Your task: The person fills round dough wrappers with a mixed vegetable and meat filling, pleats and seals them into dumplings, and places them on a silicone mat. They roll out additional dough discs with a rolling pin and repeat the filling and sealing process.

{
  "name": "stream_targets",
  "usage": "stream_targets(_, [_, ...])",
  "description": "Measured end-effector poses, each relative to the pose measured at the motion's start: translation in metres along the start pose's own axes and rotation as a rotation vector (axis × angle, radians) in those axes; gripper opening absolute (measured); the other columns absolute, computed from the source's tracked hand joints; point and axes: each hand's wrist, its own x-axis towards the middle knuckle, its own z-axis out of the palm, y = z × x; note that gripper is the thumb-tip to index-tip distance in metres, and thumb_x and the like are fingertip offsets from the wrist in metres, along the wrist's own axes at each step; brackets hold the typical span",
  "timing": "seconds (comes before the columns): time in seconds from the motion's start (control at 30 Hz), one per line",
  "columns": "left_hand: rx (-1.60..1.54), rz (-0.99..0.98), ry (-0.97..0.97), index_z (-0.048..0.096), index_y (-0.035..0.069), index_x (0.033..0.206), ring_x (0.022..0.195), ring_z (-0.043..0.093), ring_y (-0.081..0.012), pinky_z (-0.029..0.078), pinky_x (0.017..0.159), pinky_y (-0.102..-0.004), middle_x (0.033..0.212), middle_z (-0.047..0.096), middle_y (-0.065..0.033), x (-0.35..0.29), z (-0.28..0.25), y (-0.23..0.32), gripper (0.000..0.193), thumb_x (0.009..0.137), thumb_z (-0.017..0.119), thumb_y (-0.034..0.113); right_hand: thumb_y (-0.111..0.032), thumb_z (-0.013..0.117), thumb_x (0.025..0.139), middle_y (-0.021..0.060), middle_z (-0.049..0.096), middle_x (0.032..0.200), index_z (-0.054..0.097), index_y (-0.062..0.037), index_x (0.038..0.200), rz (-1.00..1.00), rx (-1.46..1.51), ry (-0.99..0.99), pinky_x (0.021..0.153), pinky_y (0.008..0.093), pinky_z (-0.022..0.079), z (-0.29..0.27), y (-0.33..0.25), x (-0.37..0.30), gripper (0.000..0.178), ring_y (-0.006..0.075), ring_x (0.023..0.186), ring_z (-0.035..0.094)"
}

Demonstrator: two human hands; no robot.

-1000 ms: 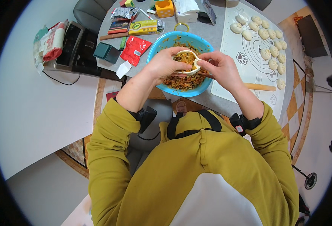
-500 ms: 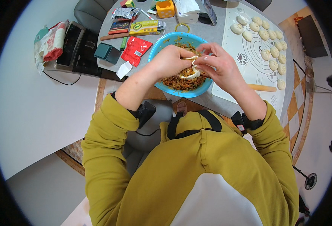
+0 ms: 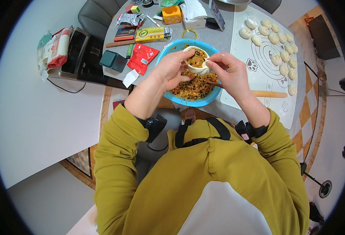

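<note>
My left hand point(image 3: 168, 71) cups a round white dough wrapper point(image 3: 199, 71), its thumb at the filling inside. With thumb and fingers together, my right hand point(image 3: 232, 73) pinches the wrapper's right edge, where a few pleats show. The wrapper's top is open and brown-orange chopped filling fills it. Below both hands stands a light blue bowl point(image 3: 196, 103) holding more of the chopped filling point(image 3: 194, 89). A brown stick-like utensil point(image 3: 214, 84) leans in the bowl, partly hidden by my right hand.
On the right, a white mat point(image 3: 235, 100) bears several pleated buns point(image 3: 275, 58) and a wooden rolling pin point(image 3: 269, 94). Left of the bowl lie a red packet point(image 3: 141, 58), a dark green box point(image 3: 113, 61) and a yellow box point(image 3: 150, 34). Behind it are a tape roll point(image 3: 189, 34) and tissues point(image 3: 194, 19).
My hands have drawn apart a little, and my left hand has turned under the wrapper. The wrapper has tilted and moved up slightly, so its filling now shows. My right hand still pinches the edge.
</note>
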Motion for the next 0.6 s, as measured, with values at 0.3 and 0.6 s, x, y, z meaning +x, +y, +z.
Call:
stream_targets(0.3, [0.107, 0.188, 0.034, 0.056, 0.005, 0.133, 0.098, 0.07, -0.0206, 0.063, 0.075, -0.0336, 0.117, 0.066, -0.0084, 0.007, 0.011, -0.024, 0.034, 0.1, 0.061, 0.013, -0.006, 0.075, 0.085, 0.0114, 0.072, 0.091, 0.071, -0.0021, 0.092, -0.196, -0.084, -0.013, 0.067, 0.0326, 0.056, 0.003, 0.003, 0.001, 0.009, 0.0235, 0.075, 0.071])
stream_targets(0.6, [-0.038, 0.213, -0.087, 0.057, 0.003, 0.131, 0.102, 0.069, -0.0207, 0.064, 0.081, -0.0385, 0.115, 0.066, -0.0103, -0.001, 0.006, -0.011, 0.035, 0.098, 0.062, 0.016, -0.006, 0.076, 0.085, 0.0098, 0.072, 0.092, 0.069, -0.0049, 0.104, -0.208, -0.111, -0.015, 0.07, 0.0312, 0.058, -0.006, -0.006, 0.002, 0.021, 0.0213, 0.078, 0.071])
